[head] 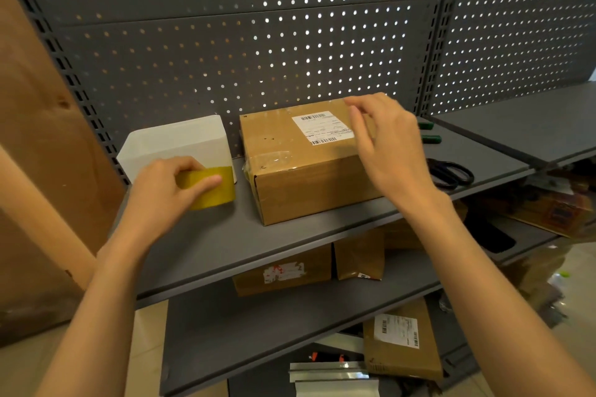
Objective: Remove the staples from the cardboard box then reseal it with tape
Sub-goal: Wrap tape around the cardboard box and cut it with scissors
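Gripping: left hand (161, 184) curls thumb and fingers round tape roll (209, 187), standing on edge on shelf (200, 245); likely staged for sealing.
Right hand (387, 145): fingers loosely spread, holding nothing, hovering over the far right top edge of cardboard box (309, 161); contact unclear.
Box: closed, label (322, 127) up, between white bin (180, 148) and scissors (451, 172).
Long axis: left-right along shelf, near corner toward camera.
Staples: can't tell.

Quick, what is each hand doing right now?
Left hand: grips the tape roll on the shelf.
Right hand: open, fingers relaxed over the cardboard box, holding nothing.
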Action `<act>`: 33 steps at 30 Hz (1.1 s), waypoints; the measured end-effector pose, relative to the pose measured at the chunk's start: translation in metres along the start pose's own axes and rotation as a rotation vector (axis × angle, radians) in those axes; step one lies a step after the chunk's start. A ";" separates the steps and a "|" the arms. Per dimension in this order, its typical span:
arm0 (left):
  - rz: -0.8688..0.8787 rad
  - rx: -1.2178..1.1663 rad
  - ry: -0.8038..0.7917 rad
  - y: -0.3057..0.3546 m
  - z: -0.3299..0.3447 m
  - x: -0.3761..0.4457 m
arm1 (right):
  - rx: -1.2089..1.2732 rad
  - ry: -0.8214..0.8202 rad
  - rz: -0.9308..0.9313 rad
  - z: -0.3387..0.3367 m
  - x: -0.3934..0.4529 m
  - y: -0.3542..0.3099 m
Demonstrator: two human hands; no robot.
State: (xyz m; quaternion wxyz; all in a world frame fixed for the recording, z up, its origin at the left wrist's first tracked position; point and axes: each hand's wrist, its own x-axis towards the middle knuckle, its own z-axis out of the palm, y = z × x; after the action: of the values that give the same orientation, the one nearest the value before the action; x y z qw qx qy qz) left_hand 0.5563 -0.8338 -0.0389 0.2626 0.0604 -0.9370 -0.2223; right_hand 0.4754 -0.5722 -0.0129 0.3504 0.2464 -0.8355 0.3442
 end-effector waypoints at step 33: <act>0.031 -0.430 -0.040 0.062 0.076 -0.027 | -0.148 -0.543 -0.311 0.064 -0.030 -0.040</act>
State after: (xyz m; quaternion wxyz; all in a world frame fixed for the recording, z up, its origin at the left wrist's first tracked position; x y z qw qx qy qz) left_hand 0.5401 -0.7428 -0.0813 0.2542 -0.0160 -0.8739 -0.4139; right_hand 0.4938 -0.6408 -0.0529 0.1799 0.4278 -0.8736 0.1465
